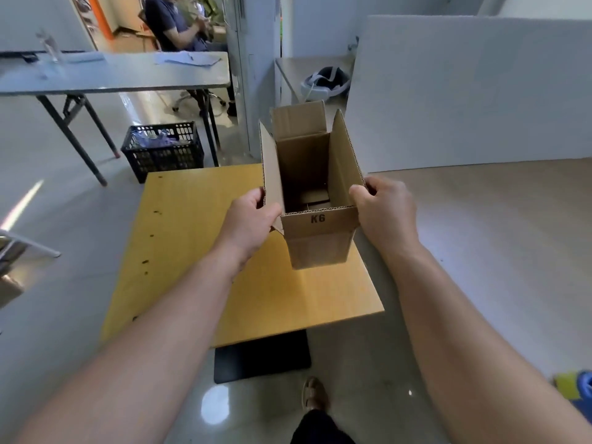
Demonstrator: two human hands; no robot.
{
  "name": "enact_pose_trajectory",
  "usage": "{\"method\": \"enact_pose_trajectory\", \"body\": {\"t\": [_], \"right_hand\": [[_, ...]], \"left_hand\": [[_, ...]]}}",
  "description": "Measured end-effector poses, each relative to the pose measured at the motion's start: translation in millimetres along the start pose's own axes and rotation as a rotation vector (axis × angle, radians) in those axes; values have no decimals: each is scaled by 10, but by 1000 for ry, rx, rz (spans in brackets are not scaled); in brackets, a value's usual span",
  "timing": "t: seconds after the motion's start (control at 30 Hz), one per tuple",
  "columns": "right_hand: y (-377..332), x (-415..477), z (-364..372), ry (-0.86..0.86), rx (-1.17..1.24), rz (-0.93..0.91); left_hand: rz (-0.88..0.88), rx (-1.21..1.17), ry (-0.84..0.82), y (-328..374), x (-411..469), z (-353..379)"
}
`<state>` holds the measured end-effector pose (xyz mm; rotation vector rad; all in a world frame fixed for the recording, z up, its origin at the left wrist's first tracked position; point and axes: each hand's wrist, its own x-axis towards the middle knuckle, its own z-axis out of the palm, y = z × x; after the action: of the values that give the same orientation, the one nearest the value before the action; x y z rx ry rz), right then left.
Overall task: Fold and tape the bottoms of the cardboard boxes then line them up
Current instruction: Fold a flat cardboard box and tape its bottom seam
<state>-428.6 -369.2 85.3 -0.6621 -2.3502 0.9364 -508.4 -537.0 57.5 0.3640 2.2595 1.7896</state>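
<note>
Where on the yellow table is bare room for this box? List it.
Bare: the yellow table's left half, out to its left edge, and the near strip before the box. Crowded: the far right, where left hand and right hand grip the box.

We are looking at an office workroom, with a grey folding table (112, 75) carrying papers (189, 58), a polished grey floor (64, 283) and, through the opening beyond, a person (173, 24) seated on a wheeled chair (192, 99). A large white board (464, 91) stands on the right next to a desk (294, 70) bearing a headset (325, 83). We also see a black plastic crate (163, 152) on the floor near a small yellow table (192, 235), above which is an open cardboard box (320, 245) stamped K6.
</note>
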Motion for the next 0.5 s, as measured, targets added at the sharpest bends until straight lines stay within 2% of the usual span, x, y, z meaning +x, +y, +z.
{"method": "enact_pose_trajectory", "body": {"t": [0.3,0.5], "right_hand": [[279,1388,583,-175,61,2],[448,2039,894,-186,3,-2]], "left_hand": [[-45,90,103,71,1308,245],[-89,124,90,34,1946,369]]}}
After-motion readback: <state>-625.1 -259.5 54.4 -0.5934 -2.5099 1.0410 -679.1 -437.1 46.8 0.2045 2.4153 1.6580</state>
